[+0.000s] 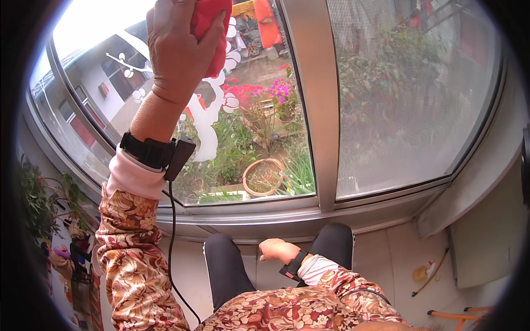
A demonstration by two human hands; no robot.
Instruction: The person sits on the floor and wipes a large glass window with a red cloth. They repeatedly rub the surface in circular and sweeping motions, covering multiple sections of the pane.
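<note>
My left hand (178, 49) is raised high at the upper left, pressing a red cloth (210, 31) to the pane of a metal-framed window (308, 82). The top of the cloth runs out of view. White blossom-branch decals (205, 124) show on the glass below and beside the hand. Low in front of my body, my right hand (278, 250) hangs above the floor between my knees. Its fingers are curled in, and nothing shows in them. Each wrist bears a black strap; a small black box (181, 157) with a cable sits on the left one.
A mesh screen (405, 103) covers the right-hand window section. On the tiled floor at right lie a yellowish bottle (420, 273) and a thin stick (432, 275), near orange legs (453, 315) of some furniture. A leafy plant (41, 202) and mixed belongings stand at left.
</note>
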